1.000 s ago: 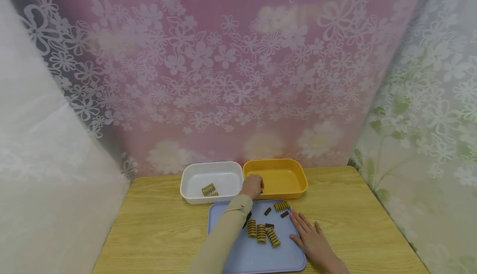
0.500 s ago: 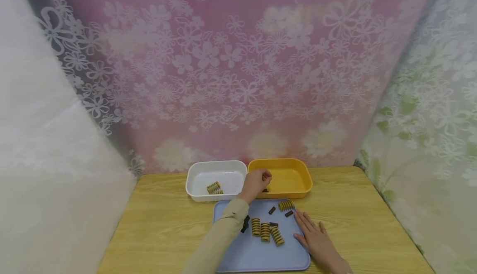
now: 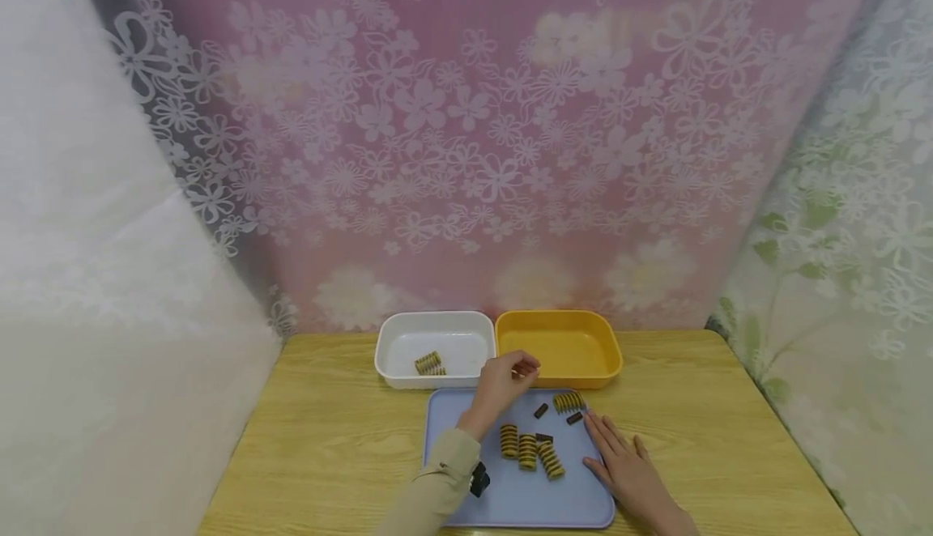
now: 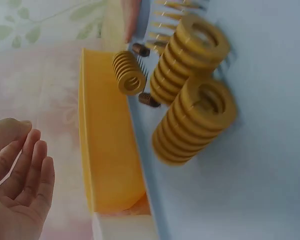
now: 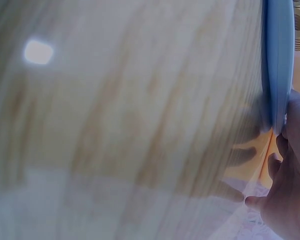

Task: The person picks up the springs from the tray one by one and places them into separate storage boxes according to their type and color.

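Observation:
My left hand (image 3: 504, 382) hovers over the far edge of the blue tray (image 3: 525, 504), just in front of the yellow bin (image 3: 560, 342). Its fingers are loosely bent, and the left wrist view shows nothing in the hand (image 4: 22, 175). My right hand (image 3: 628, 471) lies along the tray's right edge with straight fingers. Several thick yellow coil springs (image 3: 528, 452) are on the tray, one of them (image 3: 568, 402) near the right fingertips. Small dark brown springs (image 3: 541, 410) lie among them. More yellow springs (image 3: 428, 363) rest in the white bin (image 3: 389, 358).
Both bins stand side by side behind the tray on the wood-grain table (image 3: 328, 439). A floral curtain (image 3: 437, 155) hangs behind them, with pale sheets at either side. A black device (image 3: 479, 479) sits at the left wrist.
My left hand has drawn back from over the yellow bin toward the tray, its fingers loosening. A dark piece showed beneath it in the bin earlier. The right hand stays at the tray edge.

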Available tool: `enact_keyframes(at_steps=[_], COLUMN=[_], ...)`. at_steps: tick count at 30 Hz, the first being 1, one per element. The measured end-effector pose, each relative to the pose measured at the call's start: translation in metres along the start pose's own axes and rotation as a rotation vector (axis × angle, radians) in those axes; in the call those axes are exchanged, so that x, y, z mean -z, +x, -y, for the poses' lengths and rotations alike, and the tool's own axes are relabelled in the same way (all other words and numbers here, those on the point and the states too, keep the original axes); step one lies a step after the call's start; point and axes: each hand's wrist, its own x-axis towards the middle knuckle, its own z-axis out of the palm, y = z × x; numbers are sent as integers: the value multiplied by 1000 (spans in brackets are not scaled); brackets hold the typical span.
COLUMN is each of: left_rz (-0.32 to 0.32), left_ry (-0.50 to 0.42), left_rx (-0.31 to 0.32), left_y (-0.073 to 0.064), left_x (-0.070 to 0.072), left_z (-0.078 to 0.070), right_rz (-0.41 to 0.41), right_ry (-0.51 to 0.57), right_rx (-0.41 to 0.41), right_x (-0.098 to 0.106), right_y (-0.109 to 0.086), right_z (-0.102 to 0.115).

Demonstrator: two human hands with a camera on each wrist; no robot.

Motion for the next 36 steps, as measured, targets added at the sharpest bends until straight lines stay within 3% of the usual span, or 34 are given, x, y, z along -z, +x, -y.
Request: enact_keyframes(at_steps=[6,13,21,28,36], left_rz=[-29,-61,-164,-161,-138], left_ry=[-17,-65,-38,-2,31], left_rx=[-10,70,99,200,185], left_y=[-28,-58,-84,-95,-98], left_x=[-2,-9,-20,-28,-23], left_z=[1,1,13,19,21], right_rz=[51,82,75,83,78], right_ry=[10,6,20,15,20], right_rx=[-25,-35,-30,-36,-33], right_x=[0,-2,-2,2,0], right_y=[2,2,1,2,2], right_z=[-1,-5,-5,-2,-2])
